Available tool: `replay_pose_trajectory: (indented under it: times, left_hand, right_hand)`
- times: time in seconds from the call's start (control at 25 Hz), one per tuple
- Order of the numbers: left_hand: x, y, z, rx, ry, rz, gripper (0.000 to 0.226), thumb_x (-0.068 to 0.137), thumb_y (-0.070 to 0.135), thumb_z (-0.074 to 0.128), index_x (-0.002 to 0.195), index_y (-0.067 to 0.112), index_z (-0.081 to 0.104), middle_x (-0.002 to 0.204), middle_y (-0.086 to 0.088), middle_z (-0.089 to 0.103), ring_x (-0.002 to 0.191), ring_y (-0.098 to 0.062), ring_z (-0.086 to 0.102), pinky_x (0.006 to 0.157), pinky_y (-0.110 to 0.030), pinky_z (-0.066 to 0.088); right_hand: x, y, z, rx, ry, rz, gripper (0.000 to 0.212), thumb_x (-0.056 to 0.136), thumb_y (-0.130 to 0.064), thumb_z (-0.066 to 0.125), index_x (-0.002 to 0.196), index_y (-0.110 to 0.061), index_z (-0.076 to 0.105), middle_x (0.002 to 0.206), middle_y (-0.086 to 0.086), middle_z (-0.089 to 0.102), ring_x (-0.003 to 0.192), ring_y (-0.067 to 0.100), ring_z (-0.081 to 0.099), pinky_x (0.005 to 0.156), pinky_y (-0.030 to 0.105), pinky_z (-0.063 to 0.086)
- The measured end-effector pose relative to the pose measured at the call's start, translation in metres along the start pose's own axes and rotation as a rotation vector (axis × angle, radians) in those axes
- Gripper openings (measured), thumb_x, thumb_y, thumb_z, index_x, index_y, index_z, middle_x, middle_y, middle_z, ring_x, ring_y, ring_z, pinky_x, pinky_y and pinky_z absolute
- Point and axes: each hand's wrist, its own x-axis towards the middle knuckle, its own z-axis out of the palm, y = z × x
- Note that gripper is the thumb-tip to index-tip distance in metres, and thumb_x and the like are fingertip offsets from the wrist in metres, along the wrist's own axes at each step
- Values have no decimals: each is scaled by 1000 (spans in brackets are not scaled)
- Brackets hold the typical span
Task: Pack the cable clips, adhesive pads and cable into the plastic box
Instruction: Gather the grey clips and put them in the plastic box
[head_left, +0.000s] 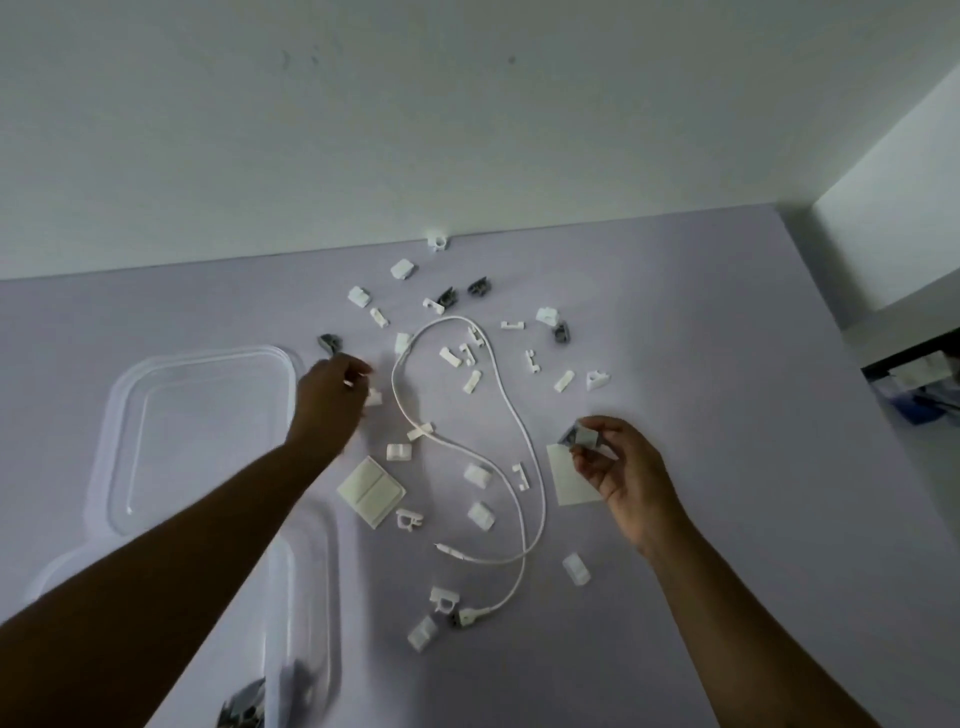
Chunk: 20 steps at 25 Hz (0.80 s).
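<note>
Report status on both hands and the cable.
Left hand pinching a white clip. Right hand holding clips. Cable unpacked on table, clips scattered around it.

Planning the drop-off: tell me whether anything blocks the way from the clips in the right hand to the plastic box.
The left forearm crosses the direct line from the right hand, holding clips, to the plastic box at lower left. The cable and adhesive pads lie flat between them.

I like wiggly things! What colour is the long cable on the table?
White. The cable shows best in the head view.
</note>
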Motion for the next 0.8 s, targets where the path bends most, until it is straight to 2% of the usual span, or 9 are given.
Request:
replay_pose_trajectory:
  times: [0.08, 0.2, 0.32, 0.44, 0.56, 0.64, 0.72, 0.8]
  left_hand:
    - [23, -5, -10, 225, 73, 122, 21, 92, 4, 54, 111, 2, 63, 116, -23, 60, 107, -36, 58, 92, -39, 47]
    - [48, -5, -14, 347, 69, 104, 26, 95, 9, 52, 120, 4, 58, 130, -24, 48, 125, -42, 42, 102, -48, 40]
    - [61, -3, -13, 321, 51, 12, 29, 96, 11, 51, 124, 6, 55, 135, -23, 41, 126, -45, 39, 100, -54, 43]
    - [69, -4, -9, 354, 3, 8, 31, 96, 12, 53, 126, 4, 54, 134, -24, 41, 125, -45, 40, 96, -56, 46]
    - [73, -7, -2, 400, -24, 17, 30, 94, 10, 54, 123, 1, 54, 129, -25, 44, 120, -45, 43, 92, -55, 47]
    - [75, -9, 2, 411, -18, 49, 24, 95, 6, 51, 116, -3, 56, 121, -26, 48, 114, -45, 45, 90, -52, 46]
    - [78, -13, 4, 386, 3, 84, 20, 95, 3, 47, 110, -5, 58, 116, -25, 51, 110, -45, 46, 90, -49, 44]
    - [80, -17, 3, 334, 22, 94, 19, 95, 2, 46, 107, -4, 60, 113, -25, 53, 108, -45, 48, 91, -45, 42]
  right_hand:
    - [5, -3, 6, -44, 47, 45, 29, 91, -14, 55, 63, -13, 65, 62, 5, 63, 53, 15, 62, 48, 25, 52]
    - [12, -4, 10, -533, 162, -94, 38, 90, -23, 63, 56, -18, 46, 52, -1, 45, 49, 16, 45, 45, 23, 37]
    - [16, -6, 11, -1119, 229, -391, 33, 88, -29, 66, 66, -18, 43, 59, -4, 46, 53, 14, 44, 51, 23, 33]
    - [19, -2, 20, -1500, 268, -528, 31, 90, -41, 59, 93, -14, 46, 75, -5, 52, 63, 14, 51, 51, 20, 31]
    - [26, 10, 27, -1778, 265, -606, 30, 96, -39, 47, 111, -13, 47, 91, 1, 63, 75, 18, 63, 58, 22, 36]
    - [28, 17, 28, -1890, 221, -628, 31, 98, -34, 42, 119, -13, 49, 93, 3, 65, 77, 21, 66, 59, 24, 37]
    - [32, 17, 30, -1883, 213, -632, 27, 98, -30, 43, 114, -10, 54, 87, 5, 65, 72, 23, 65, 57, 25, 37]
    - [35, 15, 30, -1857, 227, -651, 22, 96, -28, 53, 103, -8, 57, 81, 8, 64, 63, 24, 63, 52, 25, 37]
